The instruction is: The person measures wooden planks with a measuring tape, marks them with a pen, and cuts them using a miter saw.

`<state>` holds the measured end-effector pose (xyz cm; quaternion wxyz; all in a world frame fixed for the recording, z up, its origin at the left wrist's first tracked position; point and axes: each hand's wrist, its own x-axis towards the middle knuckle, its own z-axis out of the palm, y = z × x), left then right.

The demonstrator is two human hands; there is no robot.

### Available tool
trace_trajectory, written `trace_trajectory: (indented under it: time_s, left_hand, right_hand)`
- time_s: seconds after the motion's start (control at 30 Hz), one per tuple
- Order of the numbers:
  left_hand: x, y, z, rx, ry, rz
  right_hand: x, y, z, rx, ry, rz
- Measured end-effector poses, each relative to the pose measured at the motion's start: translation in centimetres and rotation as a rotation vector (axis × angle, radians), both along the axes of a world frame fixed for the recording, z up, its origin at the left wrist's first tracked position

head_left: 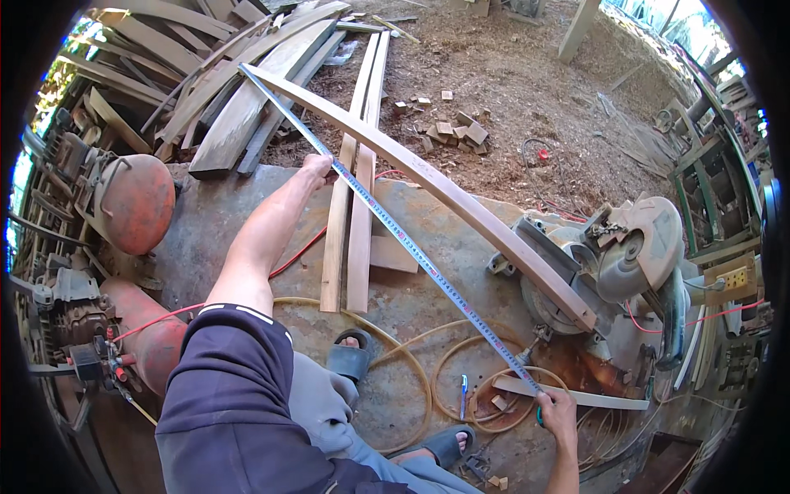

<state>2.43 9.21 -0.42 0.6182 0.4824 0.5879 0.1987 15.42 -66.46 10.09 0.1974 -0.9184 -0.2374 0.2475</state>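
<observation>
Head view: fingers of my left hand (317, 167), between ten and eleven o'clock, are closed on the tape (448, 290), and those of my right hand (559, 409), between four and five, are wrapped round its lower end. The tape crosses the middle, stretched toward the far end of the beam (420, 167); I cannot tell whether it touches there. That beam slants down from between ten and eleven to nearly four, where it rests on the saw (650, 251). Beneath the tape, two planks (360, 222) lie side by side, pointing toward twelve. At one o'clock sit some blocks (445, 129); at five, a pen (463, 391) lies on the ground beside the hose (429, 389). A red tank (144, 202) stands at nine.
</observation>
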Motion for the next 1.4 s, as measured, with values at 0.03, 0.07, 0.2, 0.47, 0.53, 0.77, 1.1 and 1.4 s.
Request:
trace_trajectory:
  time_s: [0.03, 0.07, 0.2, 0.47, 0.53, 0.77, 1.1, 1.4]
  left_hand:
    - [0.1, 0.2, -0.4, -0.009, -0.01, -0.015]
    - [0.7, 0.3, -0.9, -0.029, -0.041, -0.01]
    - [3.4, 0.6, -4.2, 0.003, -0.179, -0.115]
    - [3.1, -1.5, -3.4, -0.116, -0.137, -0.466]
    - [7.1, -6.8, -2.9, 0.103, 0.075, -0.607]
    - [10.3, -16.8, 0.8, 1.238, 0.294, -1.076]
    - [13.7, -20.3, 0.6, 1.397, 0.302, -1.304]
    - [13.5, -19.7, 0.3, 1.425, 0.261, -1.288]
  right_hand:
    - [0.0, -0.1, -0.2, 0.038, -0.016, -0.007]
    - [0.2, 0.3, 0.5, 0.023, -0.004, -0.009]
    - [1.7, -1.8, -0.2, 0.061, -0.082, 0.084]
    - [12.9, -4.6, -4.5, -0.01, -0.378, -0.049]
    - [15.4, -7.3, -5.9, -0.041, -0.462, -0.098]
    - [17.8, -5.3, -6.1, -0.179, -0.357, -0.214]
    - [18.4, -5.4, -6.3, -0.16, -0.336, -0.23]
    - [18.3, -5.3, -6.2, -0.143, -0.335, -0.216]
